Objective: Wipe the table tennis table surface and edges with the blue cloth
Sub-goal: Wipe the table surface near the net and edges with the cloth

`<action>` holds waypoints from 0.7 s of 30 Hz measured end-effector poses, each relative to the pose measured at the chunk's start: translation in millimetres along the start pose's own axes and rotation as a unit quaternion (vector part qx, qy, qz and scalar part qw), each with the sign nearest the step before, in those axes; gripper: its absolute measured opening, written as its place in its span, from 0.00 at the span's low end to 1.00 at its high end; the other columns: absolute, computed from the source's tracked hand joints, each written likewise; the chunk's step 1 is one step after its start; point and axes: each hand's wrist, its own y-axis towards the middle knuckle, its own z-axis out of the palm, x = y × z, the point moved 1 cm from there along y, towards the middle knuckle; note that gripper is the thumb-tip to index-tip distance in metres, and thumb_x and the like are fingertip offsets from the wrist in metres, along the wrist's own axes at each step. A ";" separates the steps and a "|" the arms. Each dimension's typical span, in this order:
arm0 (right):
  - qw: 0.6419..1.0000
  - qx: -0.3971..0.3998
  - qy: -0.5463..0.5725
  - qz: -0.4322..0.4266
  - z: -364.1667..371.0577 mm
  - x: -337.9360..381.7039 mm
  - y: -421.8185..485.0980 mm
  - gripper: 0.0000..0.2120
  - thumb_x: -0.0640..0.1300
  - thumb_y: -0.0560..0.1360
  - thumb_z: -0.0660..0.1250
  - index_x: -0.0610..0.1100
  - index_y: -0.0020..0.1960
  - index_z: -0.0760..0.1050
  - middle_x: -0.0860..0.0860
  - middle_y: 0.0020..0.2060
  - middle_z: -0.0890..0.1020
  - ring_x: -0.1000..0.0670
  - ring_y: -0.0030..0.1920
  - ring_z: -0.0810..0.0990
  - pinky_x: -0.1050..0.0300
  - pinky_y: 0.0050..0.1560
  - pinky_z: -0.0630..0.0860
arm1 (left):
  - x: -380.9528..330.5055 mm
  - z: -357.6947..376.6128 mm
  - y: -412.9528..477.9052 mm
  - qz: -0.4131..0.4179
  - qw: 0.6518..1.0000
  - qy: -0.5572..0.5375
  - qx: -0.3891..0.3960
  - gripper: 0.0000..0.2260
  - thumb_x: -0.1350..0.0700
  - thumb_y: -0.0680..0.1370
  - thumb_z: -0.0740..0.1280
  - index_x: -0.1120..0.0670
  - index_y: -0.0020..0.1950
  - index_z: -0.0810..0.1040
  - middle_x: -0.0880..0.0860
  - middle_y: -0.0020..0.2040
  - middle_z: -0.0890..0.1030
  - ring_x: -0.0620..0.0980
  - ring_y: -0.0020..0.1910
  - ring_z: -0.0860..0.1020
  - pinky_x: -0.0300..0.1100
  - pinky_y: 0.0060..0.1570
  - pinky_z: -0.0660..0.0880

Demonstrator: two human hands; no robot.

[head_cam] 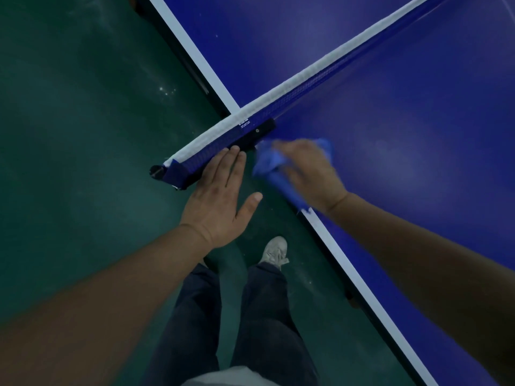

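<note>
The blue table tennis table [418, 129] fills the right and top, with a white line along its side edge. My right hand [309, 174] presses the crumpled blue cloth [271, 168] onto the table's edge, right beside the net; the hand is blurred. The cloth bunches out to the left of the hand and trails down along the white edge line. My left hand [220, 196] lies flat with straight fingers, off the table's side. Its fingertips touch the blue net [278, 104] near the black clamp [259, 132].
The net post [157, 171] sticks out past the table's side over the dark green floor [83, 135]. My legs and one pale shoe [274, 252] stand on the floor close to the table edge. A table leg [351, 299] shows beneath the edge.
</note>
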 end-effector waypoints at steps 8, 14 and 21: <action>0.887 -0.214 -0.138 0.385 -17.3 -68.7 -12.7 0.21 0.49 0.82 0.60 0.40 0.72 0.71 0.43 0.68 0.75 0.42 0.69 0.69 0.49 0.71 0.64 | 1.2 3.2 -0.6 -0.003 1.000 -0.004 0.004 0.37 0.37 0.82 0.45 0.63 0.81 0.55 0.60 0.81 0.55 0.57 0.80 0.52 0.52 0.79 0.50; 0.987 0.044 -0.150 -0.027 15.5 -26.4 -50.4 0.19 0.43 0.78 0.67 0.36 0.66 0.77 0.40 0.64 0.79 0.35 0.60 0.79 0.41 0.60 0.74 | 0.9 1.8 -0.7 0.005 1.000 0.003 0.001 0.36 0.38 0.81 0.47 0.64 0.80 0.57 0.61 0.81 0.57 0.58 0.80 0.54 0.51 0.79 0.50; 0.903 -0.191 -0.145 0.357 -31.0 -89.7 17.7 0.21 0.46 0.81 0.60 0.43 0.72 0.71 0.41 0.65 0.76 0.41 0.67 0.71 0.52 0.66 0.67 | 0.6 3.4 -0.1 -0.003 1.000 0.006 0.015 0.38 0.36 0.81 0.44 0.62 0.81 0.54 0.60 0.82 0.53 0.56 0.81 0.50 0.52 0.80 0.48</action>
